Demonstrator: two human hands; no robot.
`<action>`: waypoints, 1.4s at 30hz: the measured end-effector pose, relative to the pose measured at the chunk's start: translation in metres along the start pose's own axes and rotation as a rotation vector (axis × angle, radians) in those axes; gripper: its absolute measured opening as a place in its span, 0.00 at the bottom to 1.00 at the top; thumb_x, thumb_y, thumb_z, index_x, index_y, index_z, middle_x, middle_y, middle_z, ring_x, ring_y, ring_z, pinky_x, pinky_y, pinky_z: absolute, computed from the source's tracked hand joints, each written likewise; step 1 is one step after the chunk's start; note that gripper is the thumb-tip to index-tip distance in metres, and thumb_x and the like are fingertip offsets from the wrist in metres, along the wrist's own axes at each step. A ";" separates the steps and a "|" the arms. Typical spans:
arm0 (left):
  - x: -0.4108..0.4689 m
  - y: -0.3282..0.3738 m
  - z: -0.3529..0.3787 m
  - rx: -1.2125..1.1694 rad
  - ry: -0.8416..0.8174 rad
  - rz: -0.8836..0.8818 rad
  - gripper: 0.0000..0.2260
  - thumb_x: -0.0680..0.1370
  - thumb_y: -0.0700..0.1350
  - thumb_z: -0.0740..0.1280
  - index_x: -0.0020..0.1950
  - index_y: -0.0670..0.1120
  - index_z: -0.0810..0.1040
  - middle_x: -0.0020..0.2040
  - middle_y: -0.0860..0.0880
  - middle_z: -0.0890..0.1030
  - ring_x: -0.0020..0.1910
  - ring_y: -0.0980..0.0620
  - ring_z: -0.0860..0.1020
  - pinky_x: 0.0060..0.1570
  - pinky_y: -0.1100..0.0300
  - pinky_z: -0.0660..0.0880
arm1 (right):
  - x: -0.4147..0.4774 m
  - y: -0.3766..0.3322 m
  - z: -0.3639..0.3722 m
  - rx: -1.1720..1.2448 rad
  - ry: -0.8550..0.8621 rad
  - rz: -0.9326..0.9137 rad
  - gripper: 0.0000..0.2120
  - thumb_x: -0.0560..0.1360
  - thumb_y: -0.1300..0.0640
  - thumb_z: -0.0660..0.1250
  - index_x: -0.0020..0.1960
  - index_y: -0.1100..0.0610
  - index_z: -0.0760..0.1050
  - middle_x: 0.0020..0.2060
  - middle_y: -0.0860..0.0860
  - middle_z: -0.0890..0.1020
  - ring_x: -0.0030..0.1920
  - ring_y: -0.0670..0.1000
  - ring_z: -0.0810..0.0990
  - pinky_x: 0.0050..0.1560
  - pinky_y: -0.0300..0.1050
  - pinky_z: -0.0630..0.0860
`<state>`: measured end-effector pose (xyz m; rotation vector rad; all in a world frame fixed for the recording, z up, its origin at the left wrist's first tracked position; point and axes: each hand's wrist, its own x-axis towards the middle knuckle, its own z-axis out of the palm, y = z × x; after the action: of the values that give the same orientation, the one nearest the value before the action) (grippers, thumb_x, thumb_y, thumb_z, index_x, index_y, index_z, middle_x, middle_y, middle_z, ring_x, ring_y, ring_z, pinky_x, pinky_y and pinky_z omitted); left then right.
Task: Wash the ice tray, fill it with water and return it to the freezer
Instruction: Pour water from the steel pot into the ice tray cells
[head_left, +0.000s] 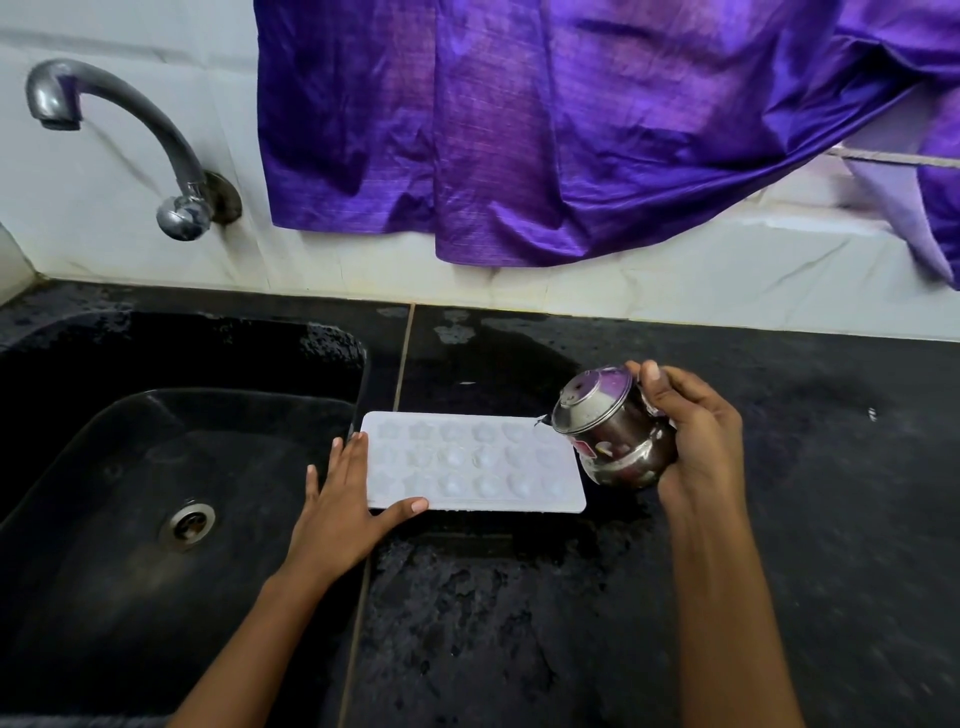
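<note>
A: What fills most of the view?

B: A purple cloth (571, 130) hangs across the white tiled wall (130, 249). Below it runs a black worktop (779, 519), wet in patches. A black sink (104, 571) is sunk into its left side.

A: And the tap?

B: A curved metal tap (119, 140) comes out of the wall above the sink's far left corner. No water shows at its spout.

A: Where is the ice tray?

B: The white ice tray (472, 462) lies flat on the worktop, just right of the sink's edge, long side toward the person. It has three rows of cells, some star-shaped, some round. I cannot tell whether they hold water.

A: The hands?

B: The left hand (343, 499) rests against the tray's left end. Its fingers (337, 457) are straight and a little spread, and the thumb lies along the near edge. The right hand (696, 441) holds a small steel pot (613, 431), fingers (655, 382) curled round its belly and rim.

A: How does the pot sit?

B: It is tilted, with its mouth turned left over the tray's right end and its lip close to the far right corner.

A: Anything smaller?

B: A round metal drain (188, 524) in the sink floor.
</note>
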<state>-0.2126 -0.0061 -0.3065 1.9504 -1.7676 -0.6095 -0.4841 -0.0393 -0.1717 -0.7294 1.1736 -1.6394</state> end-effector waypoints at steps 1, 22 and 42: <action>0.000 0.000 0.000 0.002 0.001 0.000 0.56 0.59 0.78 0.50 0.77 0.47 0.41 0.78 0.52 0.44 0.70 0.62 0.35 0.70 0.53 0.33 | 0.000 0.000 0.000 0.003 0.003 0.002 0.02 0.68 0.63 0.71 0.39 0.61 0.77 0.39 0.55 0.81 0.35 0.45 0.82 0.36 0.37 0.78; -0.001 -0.002 0.001 0.022 0.020 0.008 0.60 0.55 0.83 0.44 0.77 0.47 0.41 0.78 0.52 0.45 0.71 0.62 0.35 0.70 0.53 0.33 | -0.003 0.018 0.014 0.067 -0.017 0.088 0.01 0.70 0.63 0.69 0.40 0.59 0.80 0.40 0.53 0.84 0.42 0.49 0.83 0.40 0.41 0.79; -0.001 -0.002 0.001 0.007 0.023 0.007 0.60 0.55 0.83 0.44 0.77 0.47 0.41 0.78 0.52 0.45 0.72 0.61 0.36 0.71 0.51 0.34 | -0.009 0.012 0.025 -0.037 -0.044 0.016 0.01 0.70 0.64 0.70 0.40 0.60 0.79 0.36 0.50 0.84 0.37 0.46 0.82 0.35 0.38 0.78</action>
<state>-0.2119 -0.0052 -0.3082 1.9476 -1.7640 -0.5764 -0.4555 -0.0407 -0.1734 -0.7740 1.1782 -1.5849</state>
